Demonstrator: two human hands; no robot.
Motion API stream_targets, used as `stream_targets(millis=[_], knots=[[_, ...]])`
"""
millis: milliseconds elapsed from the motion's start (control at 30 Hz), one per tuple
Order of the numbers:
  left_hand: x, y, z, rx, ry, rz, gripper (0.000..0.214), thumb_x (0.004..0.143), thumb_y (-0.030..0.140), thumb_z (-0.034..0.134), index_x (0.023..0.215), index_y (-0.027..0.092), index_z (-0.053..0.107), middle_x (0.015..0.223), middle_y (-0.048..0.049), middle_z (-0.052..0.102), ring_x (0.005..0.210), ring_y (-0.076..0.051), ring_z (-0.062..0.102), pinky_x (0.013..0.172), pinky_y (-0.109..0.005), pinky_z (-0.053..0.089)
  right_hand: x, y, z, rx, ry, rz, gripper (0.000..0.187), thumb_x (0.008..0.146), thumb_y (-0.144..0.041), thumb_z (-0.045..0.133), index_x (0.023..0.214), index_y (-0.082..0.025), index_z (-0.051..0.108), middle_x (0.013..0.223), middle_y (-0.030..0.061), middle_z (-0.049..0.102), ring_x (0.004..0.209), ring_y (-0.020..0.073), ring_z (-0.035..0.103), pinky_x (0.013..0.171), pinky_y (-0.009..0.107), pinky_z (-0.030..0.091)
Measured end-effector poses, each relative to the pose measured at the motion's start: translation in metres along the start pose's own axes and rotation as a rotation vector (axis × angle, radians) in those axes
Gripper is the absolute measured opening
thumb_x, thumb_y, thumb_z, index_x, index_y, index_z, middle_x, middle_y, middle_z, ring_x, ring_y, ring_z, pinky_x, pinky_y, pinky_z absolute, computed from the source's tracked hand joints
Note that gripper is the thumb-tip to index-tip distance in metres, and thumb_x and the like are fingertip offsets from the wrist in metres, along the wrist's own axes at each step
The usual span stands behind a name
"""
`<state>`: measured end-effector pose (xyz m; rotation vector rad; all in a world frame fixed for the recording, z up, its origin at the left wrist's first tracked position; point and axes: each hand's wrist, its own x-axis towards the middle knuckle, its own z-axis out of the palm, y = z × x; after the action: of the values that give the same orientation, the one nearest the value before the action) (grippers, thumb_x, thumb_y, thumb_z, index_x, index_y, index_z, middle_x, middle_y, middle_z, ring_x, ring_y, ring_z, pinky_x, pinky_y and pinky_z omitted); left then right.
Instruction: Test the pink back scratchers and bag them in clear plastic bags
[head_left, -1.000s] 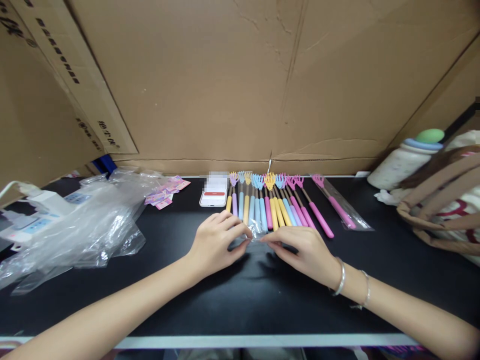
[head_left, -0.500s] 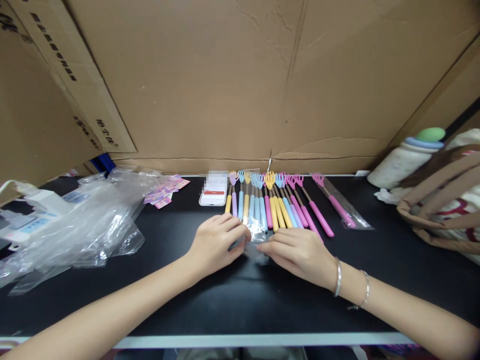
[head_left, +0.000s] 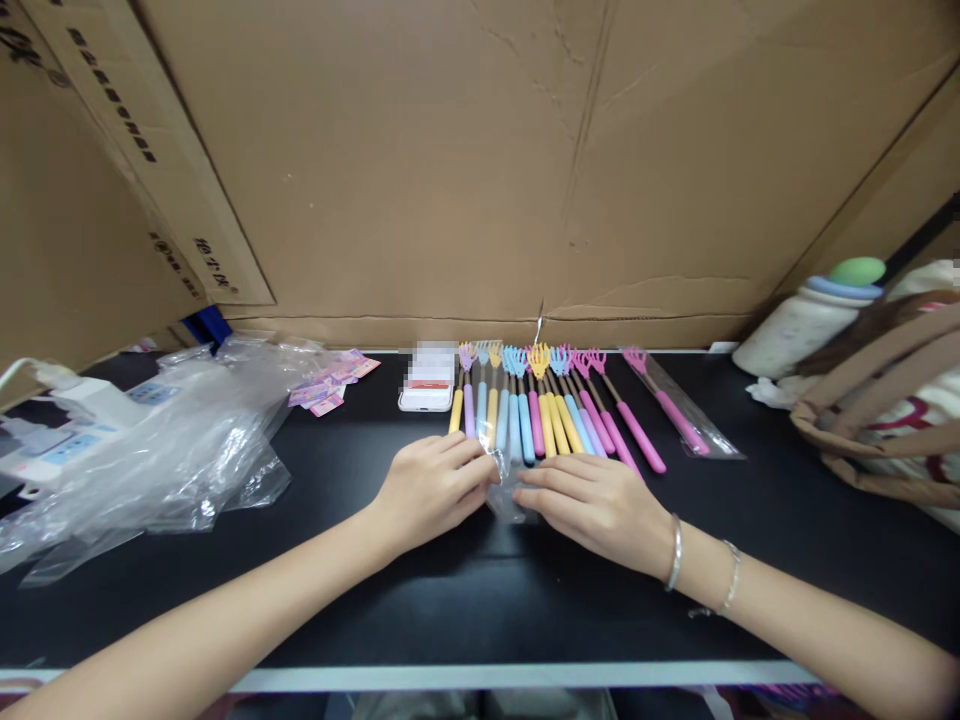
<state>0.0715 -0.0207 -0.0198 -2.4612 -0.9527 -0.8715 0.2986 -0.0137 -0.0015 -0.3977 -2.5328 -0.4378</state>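
Note:
My left hand (head_left: pixel 431 487) and my right hand (head_left: pixel 592 500) meet at the middle of the black table (head_left: pixel 480 590). Between their fingertips they pinch a narrow clear plastic sleeve (head_left: pixel 508 480), which lies over the near ends of a row of several small back scratchers (head_left: pixel 540 410) with yellow, blue, purple and pink handles and claw heads pointing away from me. One pink scratcher in a clear sleeve (head_left: pixel 671 415) lies apart, to the right of the row. My right wrist wears two bracelets.
A heap of clear plastic bags (head_left: pixel 165 450) covers the left side, over a white power strip (head_left: pixel 60 440). Pink labels (head_left: pixel 330 385) and a phone (head_left: pixel 427 385) lie behind. A bottle (head_left: pixel 806 320) and a tote bag (head_left: pixel 885 400) stand right. Cardboard walls (head_left: pixel 450 160) close the back.
My right hand has slid slightly left and nearer, so both hands' fingertips have closed in on the clear sleeve, which now stands up a little between them.

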Motion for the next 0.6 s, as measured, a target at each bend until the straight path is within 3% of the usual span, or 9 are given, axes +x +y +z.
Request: stream_targets(millis=[233,433,600], knots=[[0.0029,-0.0014,-0.0026,0.045,0.067,0.031,0.015,0.086,0.021,0.051,0.071,0.020,0.054,0.066,0.0033,0.060,0.062,-0.011,0.052,0.057,-0.025,0.034,-0.0005,0.0004,-0.0016,0.159,-0.064,0.125,0.022,0.091,-0.014,0.047,0.103,-0.018,0.064,0.097,0.0024,0.072,0.085,0.0121,0.066,0.076,0.024,0.051],[0.0041,-0.0021,-0.0028,0.114,0.116,0.055,0.018,0.085,0.020,0.052,0.066,0.018,0.050,0.060,0.0029,0.057,0.058,-0.011,0.049,0.054,-0.025,0.032,-0.0054,0.0023,0.0019,0.302,-0.231,0.337,0.033,0.084,-0.014,0.054,0.116,-0.022,0.059,0.099,0.0028,0.070,0.087,0.0142,0.065,0.074,0.025,0.051],[0.0047,-0.0028,-0.0042,0.135,0.145,0.074,0.019,0.084,0.018,0.052,0.065,0.018,0.048,0.057,0.0036,0.054,0.056,-0.010,0.047,0.053,-0.024,0.031,-0.0048,0.0031,0.0016,0.384,-0.322,0.378,0.040,0.083,-0.015,0.055,0.122,-0.024,0.054,0.110,0.0030,0.067,0.097,0.0158,0.063,0.081,0.029,0.050]])
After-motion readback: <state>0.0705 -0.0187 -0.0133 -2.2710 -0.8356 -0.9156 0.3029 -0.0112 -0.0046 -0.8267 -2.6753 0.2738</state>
